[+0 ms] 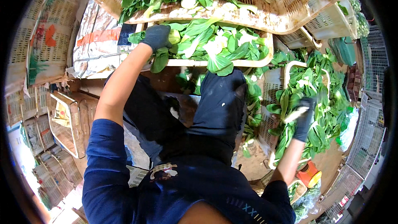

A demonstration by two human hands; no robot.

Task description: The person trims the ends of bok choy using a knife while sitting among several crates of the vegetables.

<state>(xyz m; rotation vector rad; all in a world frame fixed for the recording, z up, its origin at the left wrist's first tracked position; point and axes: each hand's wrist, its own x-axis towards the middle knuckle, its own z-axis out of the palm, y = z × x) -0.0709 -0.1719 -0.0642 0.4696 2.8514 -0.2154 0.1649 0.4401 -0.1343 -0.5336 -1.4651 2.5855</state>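
Both hands wear dark, matt cloth gloves: the left hand (156, 36) at eleven o'clock, the right hand (305, 118) at three. The leaves (215, 43) look smooth and a bit shiny. The crate (265, 18) at twelve is pale, holey plastic, rough with dirt.

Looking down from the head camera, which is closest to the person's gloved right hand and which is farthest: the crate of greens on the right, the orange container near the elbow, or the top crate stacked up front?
From the right hand:
1. Crate of greens on the right: the hand is in its leaves.
2. Orange container: below, on the floor by the forearm.
3. Top crate: up front, across the stack.
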